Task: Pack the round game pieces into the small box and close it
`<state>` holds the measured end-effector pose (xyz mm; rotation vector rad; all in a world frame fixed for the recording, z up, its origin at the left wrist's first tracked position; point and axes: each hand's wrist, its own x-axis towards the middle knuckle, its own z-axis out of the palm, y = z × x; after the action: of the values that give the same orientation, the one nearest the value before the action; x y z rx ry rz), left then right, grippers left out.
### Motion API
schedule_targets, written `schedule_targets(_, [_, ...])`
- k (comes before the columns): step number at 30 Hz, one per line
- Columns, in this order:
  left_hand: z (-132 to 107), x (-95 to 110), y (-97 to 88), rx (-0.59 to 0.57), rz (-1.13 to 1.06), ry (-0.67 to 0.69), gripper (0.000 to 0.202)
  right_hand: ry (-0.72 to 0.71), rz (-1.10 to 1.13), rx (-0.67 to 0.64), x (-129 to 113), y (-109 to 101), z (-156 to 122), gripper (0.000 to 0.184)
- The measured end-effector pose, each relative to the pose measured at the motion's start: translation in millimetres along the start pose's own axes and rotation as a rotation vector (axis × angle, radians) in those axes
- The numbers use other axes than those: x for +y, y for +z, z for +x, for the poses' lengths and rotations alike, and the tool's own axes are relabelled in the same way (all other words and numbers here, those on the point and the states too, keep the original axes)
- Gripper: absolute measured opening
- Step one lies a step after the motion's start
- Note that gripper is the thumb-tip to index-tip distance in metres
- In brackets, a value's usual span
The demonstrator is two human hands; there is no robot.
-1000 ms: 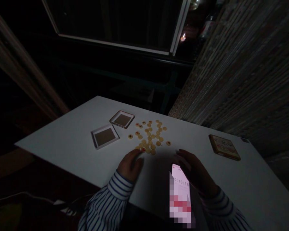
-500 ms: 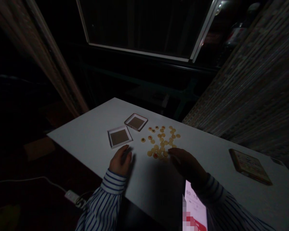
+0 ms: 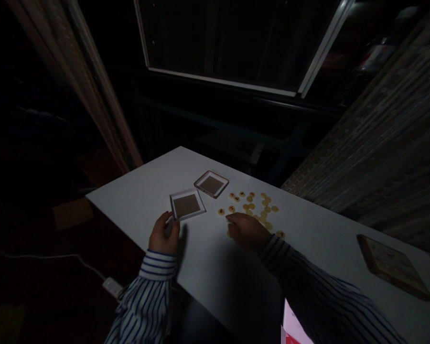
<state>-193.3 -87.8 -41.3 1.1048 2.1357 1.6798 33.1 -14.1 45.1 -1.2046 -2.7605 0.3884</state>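
Note:
My left hand (image 3: 164, 235) is at the near left corner of a shallow square box half (image 3: 187, 204) with a brown base. Its thumb and forefinger are apart, close to that corner; whether they touch it I cannot tell. Just behind stands a second box half (image 3: 211, 184) with a brown rim. My right hand (image 3: 248, 231) reaches over round, pale wooden xiangqi pieces (image 3: 265, 214), hiding several; its fingers are bent, thumb and forefinger slightly apart, with no piece visible between them. Some pieces lie face up, such as one with a dark character (image 3: 221, 211) and one with a red character (image 3: 231, 209).
The white table (image 3: 136, 191) runs diagonally. A brown-edged flat box (image 3: 394, 265) lies at its right. A lit phone (image 3: 294, 327) is partly under my right forearm. A bead curtain (image 3: 372, 110) hangs along the far right side. On the left, a power strip (image 3: 112, 287) sits below the table.
My left hand has moved left to the box half's corner. My right hand has moved left across the pieces, and a marked piece now shows to its right. The view has shifted slightly.

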Motion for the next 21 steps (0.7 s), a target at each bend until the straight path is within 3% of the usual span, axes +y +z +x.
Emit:
schedule_targets(6, [9,-12,4.1,-0.024,-0.027,-0.078,0.046,-0.011,0.118,0.010,-16,12,30,0.038])
schedule_targets(11, [13,-14,5.6,-0.057,-0.063,-0.105,0.045,0.069,0.233,0.037,-23,21,54,0.036])
schedule_targets(17, [20,-17,8.5,-0.096,-0.051,-0.114,0.045,0.104,0.290,0.038,-26,24,73,0.040])
schedule_targets(21, [22,-17,9.5,-0.098,-0.024,-0.108,0.045,0.079,0.288,0.011,-28,25,82,0.033])
